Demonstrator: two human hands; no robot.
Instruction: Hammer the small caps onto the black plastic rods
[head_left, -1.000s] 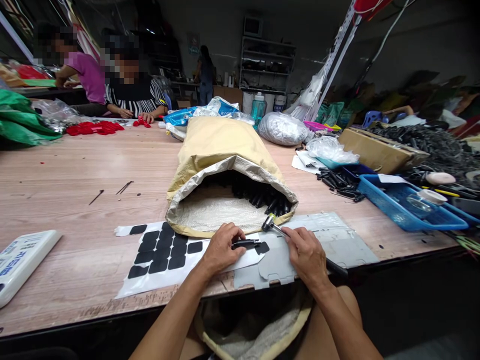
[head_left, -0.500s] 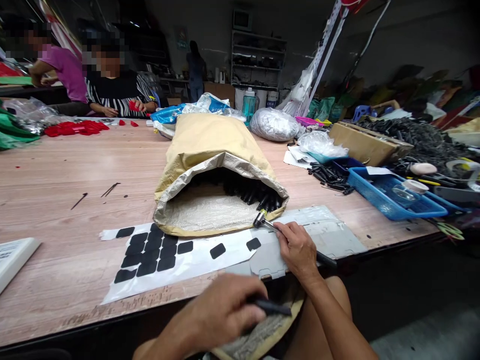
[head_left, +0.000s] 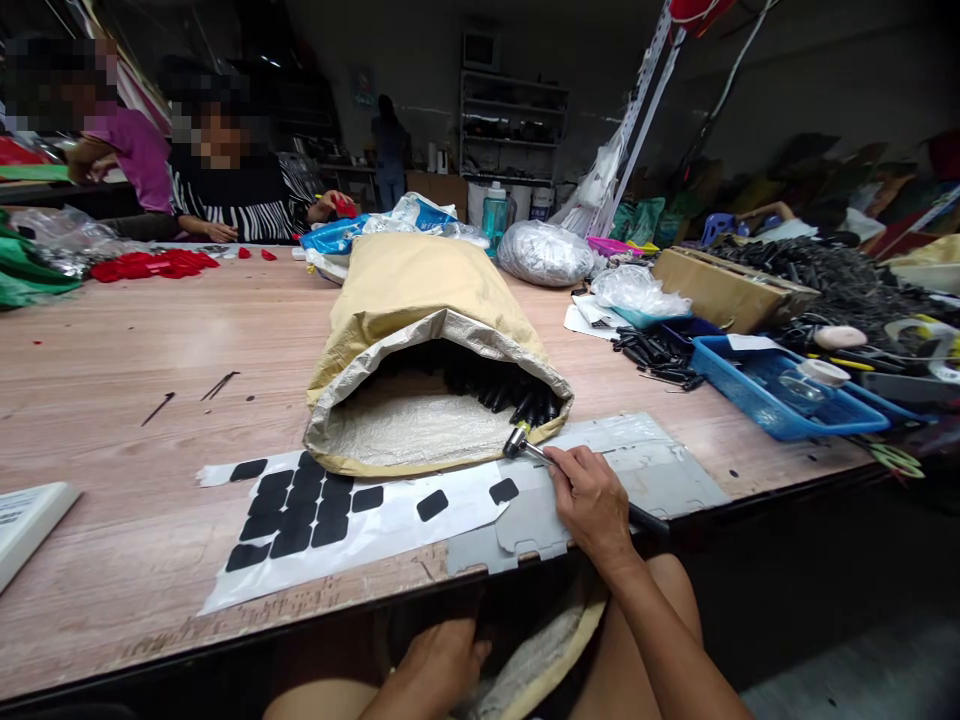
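My right hand (head_left: 591, 500) is closed around the handle of a small hammer (head_left: 531, 447). The hammer's metal head hovers or rests by the lower right lip of a tan woven sack (head_left: 420, 280), which lies on its side with its mouth toward me. Black handle-like pieces (head_left: 517, 392) fill the sack's right inside. Below the table edge, my left hand (head_left: 439, 660) reaches down at the mouth of a second sack (head_left: 559, 640) in my lap; its fingers are mostly hidden in shadow. Left of my right hand lies a white backing sheet (head_left: 405, 535) with black rounded stickers (head_left: 289, 535).
A grey board (head_left: 637, 455) lies under my right hand. To the right stand a blue basket (head_left: 787, 385), black parts (head_left: 652, 355) and a cardboard box (head_left: 727, 285). Red pieces (head_left: 154, 264) lie far left, near a seated person in a striped top (head_left: 240, 205).
My left hand has moved down into the lap sack, and the black piece it held no longer shows. The right hand stays on the hammer. Across the table, a person's hand with a red piece has lifted.
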